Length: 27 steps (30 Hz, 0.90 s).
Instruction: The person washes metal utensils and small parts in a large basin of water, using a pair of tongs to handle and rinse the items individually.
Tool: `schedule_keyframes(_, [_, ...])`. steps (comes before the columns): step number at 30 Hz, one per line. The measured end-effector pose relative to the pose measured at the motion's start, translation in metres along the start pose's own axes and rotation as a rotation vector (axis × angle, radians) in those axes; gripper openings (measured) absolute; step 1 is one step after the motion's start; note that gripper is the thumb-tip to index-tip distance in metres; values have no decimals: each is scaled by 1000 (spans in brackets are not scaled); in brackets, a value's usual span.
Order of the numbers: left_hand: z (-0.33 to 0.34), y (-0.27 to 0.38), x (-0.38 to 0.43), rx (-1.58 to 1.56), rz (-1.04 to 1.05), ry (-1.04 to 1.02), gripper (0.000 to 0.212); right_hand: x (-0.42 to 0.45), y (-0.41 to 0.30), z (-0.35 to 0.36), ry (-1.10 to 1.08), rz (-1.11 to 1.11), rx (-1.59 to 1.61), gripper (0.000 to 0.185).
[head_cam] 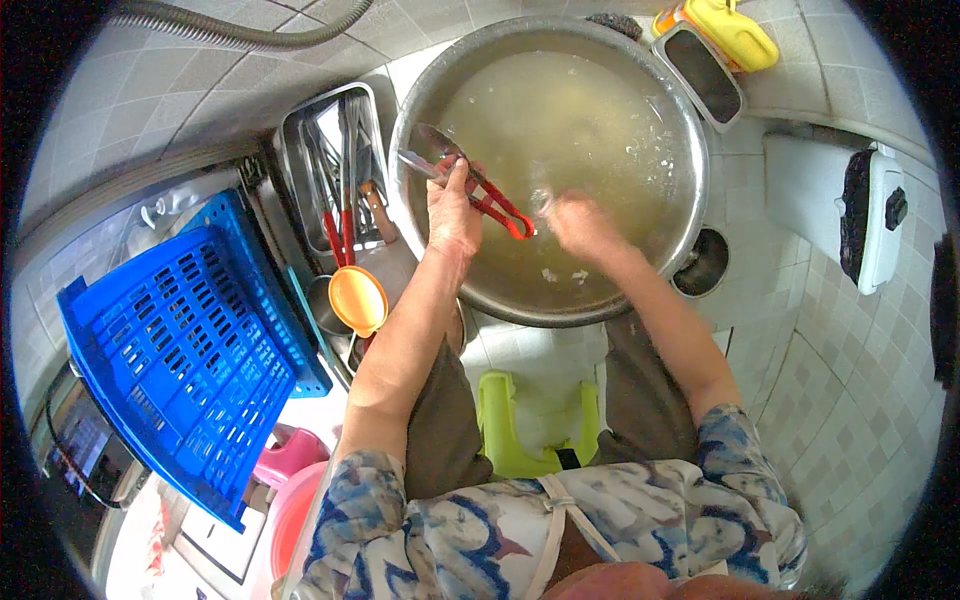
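My left hand (455, 214) grips red-handled metal tongs (499, 201) over the left part of a large round metal basin (697, 180). The tongs' metal ends point to the basin's left rim, and their red bent end lies near the middle. Cloudy water (555, 112) with bits of foam fills much of the basin. My right hand (581, 225), blurred, is closed just right of the tongs' red end, over the water. Something small and shiny, perhaps a wire scrubber, shows at its fingers; what it is cannot be told.
Left of the basin, a metal tray (289, 142) holds more tongs and utensils, beside an orange strainer or cup (358, 298) and a blue plastic crate (187, 337). A metal container (739, 94) and yellow jug (739, 34) stand upper right, a dark bowl (703, 262) right. A green stool (499, 427) is below.
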State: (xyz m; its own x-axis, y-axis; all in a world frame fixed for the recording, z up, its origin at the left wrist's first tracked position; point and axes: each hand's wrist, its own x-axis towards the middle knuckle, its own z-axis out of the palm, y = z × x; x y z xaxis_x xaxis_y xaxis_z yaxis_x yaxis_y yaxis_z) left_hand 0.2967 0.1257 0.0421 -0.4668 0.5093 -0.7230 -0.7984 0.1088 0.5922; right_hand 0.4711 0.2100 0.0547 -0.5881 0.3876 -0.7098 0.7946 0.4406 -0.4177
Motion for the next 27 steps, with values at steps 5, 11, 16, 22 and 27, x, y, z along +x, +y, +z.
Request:
schedule_keyframes(5, [17,-4,-9,-33,-25,-4,22,-21,-37,38,528,-250,22,24])
schedule_keyframes(11, [31,-4,-27,-81,-129,-84,38,-13,-17,24,316,-157,269,27])
schedule_keyframes(16, [39,0,-39,4,-219,-223,57,-23,-27,0,148,-208,804,25])
schedule_keyframes(22, [29,-2,-28,110,-153,-233,26,-19,-18,4,505,-224,913,19])
schedule_keyframes(27, [33,-4,-40,273,-96,-180,37,-16,13,-16,407,-113,1272,21])
